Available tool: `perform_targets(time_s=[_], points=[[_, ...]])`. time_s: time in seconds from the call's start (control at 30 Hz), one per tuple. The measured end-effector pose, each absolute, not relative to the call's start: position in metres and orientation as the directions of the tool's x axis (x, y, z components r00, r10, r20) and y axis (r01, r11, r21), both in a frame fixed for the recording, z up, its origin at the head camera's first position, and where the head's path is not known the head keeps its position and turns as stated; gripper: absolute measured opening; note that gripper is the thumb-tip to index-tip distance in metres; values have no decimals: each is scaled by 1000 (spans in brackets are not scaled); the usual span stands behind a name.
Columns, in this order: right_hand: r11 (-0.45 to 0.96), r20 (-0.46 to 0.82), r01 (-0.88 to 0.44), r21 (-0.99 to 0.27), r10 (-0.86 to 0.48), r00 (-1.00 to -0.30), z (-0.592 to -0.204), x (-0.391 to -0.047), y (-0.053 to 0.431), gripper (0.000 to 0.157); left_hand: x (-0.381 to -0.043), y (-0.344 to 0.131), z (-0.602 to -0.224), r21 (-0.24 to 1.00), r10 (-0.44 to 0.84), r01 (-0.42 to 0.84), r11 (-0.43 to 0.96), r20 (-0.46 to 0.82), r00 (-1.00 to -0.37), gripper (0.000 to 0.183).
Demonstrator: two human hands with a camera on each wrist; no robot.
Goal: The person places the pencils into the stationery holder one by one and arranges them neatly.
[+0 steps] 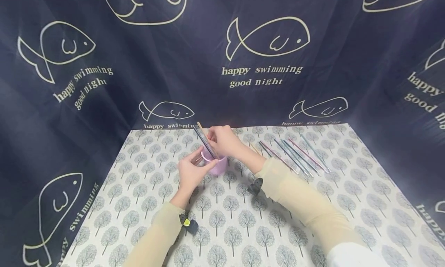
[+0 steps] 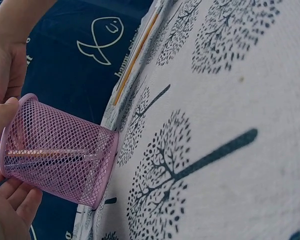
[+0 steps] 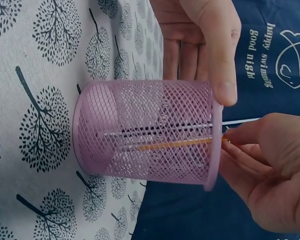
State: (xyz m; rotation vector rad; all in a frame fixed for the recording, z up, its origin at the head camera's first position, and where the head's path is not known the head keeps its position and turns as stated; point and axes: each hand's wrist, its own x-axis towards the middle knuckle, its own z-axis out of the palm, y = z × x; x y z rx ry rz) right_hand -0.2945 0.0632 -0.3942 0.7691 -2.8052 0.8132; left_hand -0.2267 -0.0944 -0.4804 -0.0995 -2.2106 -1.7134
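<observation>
1. Pink mesh cup (image 1: 216, 163) stands upright on the tree-print tablecloth (image 1: 243, 220), toward the far middle of the table (its base flat on the cloth in both wrist views).
2. Several thin sticks (image 1: 205, 142) lean inside the cup, their tops rising past the rim; one orange stick (image 3: 175, 144) shows through the mesh.
3. Left hand (image 1: 190, 173) grasps the cup, thumb on the rim and fingers wrapped behind the wall.
4. Right hand (image 1: 224, 140) is above the rim, fingertips pinching the upper ends of the sticks.
5. More coloured sticks (image 1: 295, 155) lie in a loose row on the cloth, well apart to the right.
6. Dark blue fish-print fabric (image 1: 267, 58) hangs behind and beside the table.
</observation>
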Motion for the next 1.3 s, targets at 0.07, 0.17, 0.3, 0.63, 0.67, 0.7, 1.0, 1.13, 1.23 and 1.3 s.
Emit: perform_targets(time_s=[0.07, 0.17, 0.3, 0.63, 0.67, 0.7, 1.0, 1.13, 1.23, 1.3], points=[[739, 253, -507, -444, -439, -862, -394, -295, 60, 5, -228, -95, -480, 927, -151, 260, 272, 307, -940, 72], [757, 244, -501, -419, -438, -865, -396, -294, 58, 6, -229, -96, -480, 929, -153, 251, 273, 299, -942, 73], [760, 239, -499, -417, -437, -867, -401, -293, 58, 7, -226, -95, -481, 938, -152, 235, 256, 279, -948, 74], [752, 229, -477, -456, -419, -879, -400, -294, 64, 6, -227, -93, -484, 919, -147, 273, 284, 323, -935, 75], [751, 224, -467, -467, -410, -884, -397, -295, 67, 6, -228, -93, -484, 919, -145, 271, 286, 321, -936, 75], [750, 224, -458, -477, -400, -889, -394, -296, 71, 6, -228, -93, -484, 921, -144, 266, 285, 316, -938, 75], [767, 248, -425, -480, -346, -905, -365, -307, 127, 9, -228, -94, -483, 944, -168, 209, 256, 256, -952, 75], [805, 252, -419, -419, -340, -906, -370, -308, 158, 8, -228, -94, -483, 949, -168, 190, 251, 236, -957, 75], [832, 225, -406, -378, -343, -912, -380, -304, 176, 8, -228, -94, -483, 952, -173, 187, 241, 232, -957, 75], [845, 204, -407, -346, -356, -912, -388, -299, 187, 8, -228, -94, -482, 954, -173, 194, 228, 235, -956, 75]])
